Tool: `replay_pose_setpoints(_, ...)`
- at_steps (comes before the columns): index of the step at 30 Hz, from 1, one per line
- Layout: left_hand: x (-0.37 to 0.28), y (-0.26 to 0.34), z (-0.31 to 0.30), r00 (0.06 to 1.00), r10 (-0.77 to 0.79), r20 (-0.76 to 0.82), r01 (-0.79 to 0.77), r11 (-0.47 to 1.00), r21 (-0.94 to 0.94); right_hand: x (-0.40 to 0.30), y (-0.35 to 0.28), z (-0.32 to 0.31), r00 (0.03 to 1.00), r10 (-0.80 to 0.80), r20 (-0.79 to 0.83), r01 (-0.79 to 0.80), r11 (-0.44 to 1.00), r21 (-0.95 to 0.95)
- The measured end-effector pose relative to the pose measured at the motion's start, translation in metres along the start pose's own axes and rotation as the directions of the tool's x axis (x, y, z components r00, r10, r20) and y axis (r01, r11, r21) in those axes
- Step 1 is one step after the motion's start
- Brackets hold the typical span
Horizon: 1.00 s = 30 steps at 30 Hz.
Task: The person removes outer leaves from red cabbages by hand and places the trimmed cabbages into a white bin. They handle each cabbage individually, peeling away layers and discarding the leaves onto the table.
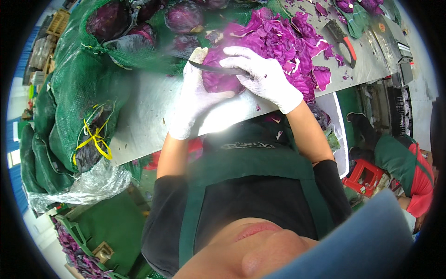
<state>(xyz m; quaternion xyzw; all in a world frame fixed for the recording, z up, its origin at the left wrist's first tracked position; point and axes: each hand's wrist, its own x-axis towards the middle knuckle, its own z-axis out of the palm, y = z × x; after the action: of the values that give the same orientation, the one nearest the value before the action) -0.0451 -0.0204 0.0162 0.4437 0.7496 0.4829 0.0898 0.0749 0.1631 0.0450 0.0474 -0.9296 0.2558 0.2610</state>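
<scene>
Both my hands wear white gloves and meet around a trimmed purple cabbage head (216,83) above the steel tabletop (148,92). My left hand (193,94) cups the cabbage from the left and below, thumb stretched along its near side. In my right hand (263,75) is a knife (217,69), its dark, narrow blade pointing left across the cabbage towards my left fingertips. The knife's handle is hidden in the right palm. Just beyond and right of that hand lies a heap of loose purple cabbage leaves (275,40).
Dark whole cabbages (183,16) rest in an opened green mesh sack (139,57). A tied green sack (83,94) stands left. A red-handled blade (345,43) lies far right. Below right are a white crate (343,139), a red stool (359,171) and another person (395,158), bent over.
</scene>
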Motion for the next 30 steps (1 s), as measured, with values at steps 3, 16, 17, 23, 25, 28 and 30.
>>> replay_pose_setpoints(3,0.002,0.004,0.004,0.998,0.068,-0.008,-0.066,0.983,0.172,0.004,-0.005,-0.010,0.999,-0.002,0.034,0.003,0.999,-0.038)
replay_pose_setpoints(16,0.007,0.005,-0.001,0.997,-0.064,-0.049,0.066,0.997,0.048,-0.022,0.018,-0.038,0.967,0.200,-0.155,-0.175,0.971,0.164)
replay_pose_setpoints(17,0.007,-0.003,-0.002,0.992,-0.123,-0.040,0.120,0.990,-0.072,-0.029,0.028,-0.037,0.936,0.294,-0.194,-0.292,0.956,0.043)
replay_pose_setpoints(23,0.006,-0.011,0.001,1.000,0.009,-0.019,-0.012,0.989,-0.145,-0.024,0.033,0.019,0.963,0.262,-0.069,-0.238,0.939,0.249)
replay_pose_setpoints(25,0.003,-0.010,0.000,0.995,-0.100,-0.012,0.086,0.907,-0.412,-0.007,0.020,0.009,0.789,0.514,0.336,-0.613,0.624,0.484)
replay_pose_setpoints(28,0.008,-0.033,-0.011,0.990,-0.138,-0.001,0.114,0.822,-0.559,-0.007,0.033,0.019,0.660,0.579,0.479,-0.735,0.364,0.572)
replay_pose_setpoints(30,0.004,-0.053,-0.014,0.991,-0.132,0.002,0.098,0.721,-0.686,-0.009,0.038,0.028,0.716,0.579,0.389,-0.674,0.431,0.599)
